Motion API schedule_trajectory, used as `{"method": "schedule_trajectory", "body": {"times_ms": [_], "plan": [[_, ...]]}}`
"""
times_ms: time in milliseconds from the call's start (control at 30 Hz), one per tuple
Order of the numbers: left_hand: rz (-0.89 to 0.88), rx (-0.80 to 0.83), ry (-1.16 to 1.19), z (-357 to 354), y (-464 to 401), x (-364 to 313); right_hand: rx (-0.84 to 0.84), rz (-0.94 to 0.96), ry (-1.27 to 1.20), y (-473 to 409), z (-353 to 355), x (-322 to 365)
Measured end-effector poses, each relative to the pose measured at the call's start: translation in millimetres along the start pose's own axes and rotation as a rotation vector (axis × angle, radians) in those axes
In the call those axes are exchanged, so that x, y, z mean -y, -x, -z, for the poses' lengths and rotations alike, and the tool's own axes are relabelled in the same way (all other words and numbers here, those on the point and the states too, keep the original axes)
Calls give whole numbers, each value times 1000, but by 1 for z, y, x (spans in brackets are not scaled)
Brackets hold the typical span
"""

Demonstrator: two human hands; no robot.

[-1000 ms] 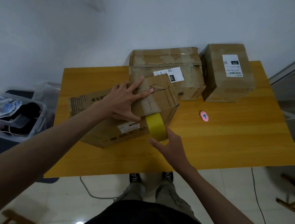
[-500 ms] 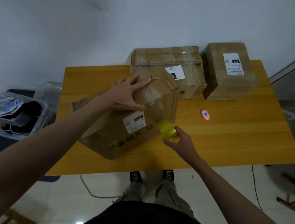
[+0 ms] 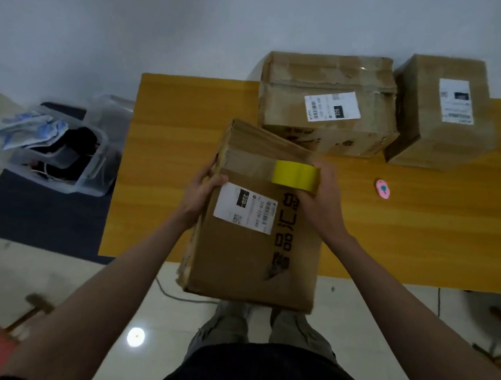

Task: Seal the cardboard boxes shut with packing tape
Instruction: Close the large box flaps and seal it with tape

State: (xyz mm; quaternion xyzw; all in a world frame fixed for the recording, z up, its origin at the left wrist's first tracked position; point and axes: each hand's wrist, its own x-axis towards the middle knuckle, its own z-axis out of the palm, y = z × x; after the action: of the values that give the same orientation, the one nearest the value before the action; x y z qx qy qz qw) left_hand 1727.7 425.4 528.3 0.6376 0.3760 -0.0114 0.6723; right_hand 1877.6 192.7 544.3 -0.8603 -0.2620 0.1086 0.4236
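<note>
wall (image 3: 137, 13): plain pale grey, behind the tabletop | tabletop (image 3: 179, 153): yellow-orange wood grain | floor (image 3: 366, 336): glossy pale tiles, one bright light reflection (image 3: 136, 336) | mat (image 3: 44, 217): dark blue, left of the tabletop | cable (image 3: 173, 293): on the floor below the tabletop edge

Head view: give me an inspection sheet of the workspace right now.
Surface: yellow wooden table, against a white wall.
Job's things: near box tilted, overhanging the table's front edge; yellow tape roll pressed on its upper face. Two more boxes behind: labelled box and right box.
Clutter: small pink object on the table, likely a cutter.
Grips: left hand holds the near box's left edge; right hand holds the tape roll.
Cables: one cable on the floor under the table.
Surroundings: clear plastic bin on a dark mat, tiled floor.
</note>
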Motion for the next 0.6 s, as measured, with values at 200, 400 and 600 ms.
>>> {"method": "schedule_trajectory", "body": {"times_ms": [200,400,600], "plan": [[137,30,107,2,-5,49,39,3,58,-12,-21,16],[206,6,48,-1,-8,66,106,-22,142,-3,-35,17],[-306,-240,-669,-5,-9,62,107,33,217,-10,-32,17]]}}
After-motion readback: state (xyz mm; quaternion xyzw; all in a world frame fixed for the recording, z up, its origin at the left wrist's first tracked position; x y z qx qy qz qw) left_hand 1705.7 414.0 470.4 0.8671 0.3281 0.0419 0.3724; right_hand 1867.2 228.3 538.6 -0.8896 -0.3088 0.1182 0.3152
